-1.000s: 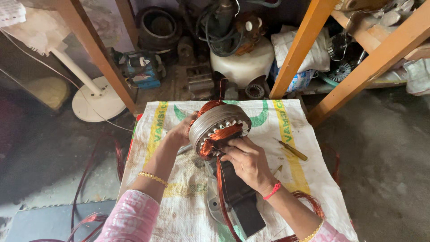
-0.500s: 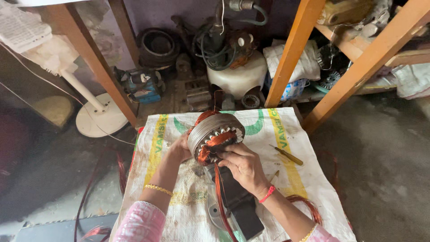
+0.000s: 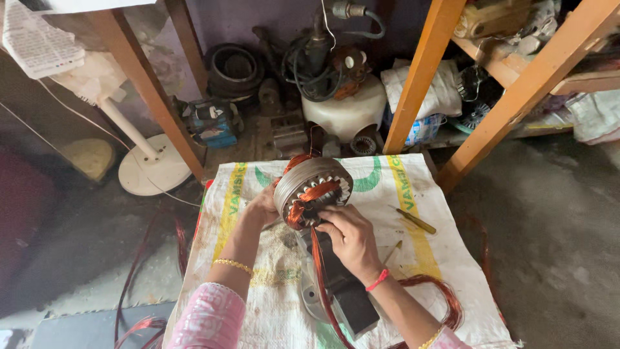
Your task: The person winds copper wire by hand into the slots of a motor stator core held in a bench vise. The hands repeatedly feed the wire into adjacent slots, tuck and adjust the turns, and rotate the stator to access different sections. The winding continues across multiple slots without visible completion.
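Note:
A round grey metal motor stator (image 3: 309, 183) with copper windings is held tilted over a white woven sack (image 3: 381, 194) on the floor. My left hand (image 3: 261, 208) cups its left side. My right hand (image 3: 350, 238) pinches a strand of copper wire (image 3: 321, 271) at the lower front of the stator's bore; the strand runs down toward me. Below the stator lies a dark rectangular block (image 3: 345, 291) on a round metal plate (image 3: 311, 298).
A yellow-handled screwdriver (image 3: 416, 221) and a thin stick (image 3: 392, 250) lie on the sack to the right. Loose copper wire coils (image 3: 445, 297) rest at the right and left. Wooden table legs (image 3: 420, 77), a white fan base (image 3: 154, 169) and old motor parts (image 3: 323, 61) stand behind.
The view has shifted slightly, so the stator sits lower in frame. My right hand has slid down along the stator's front with the wire. My left hand keeps its hold.

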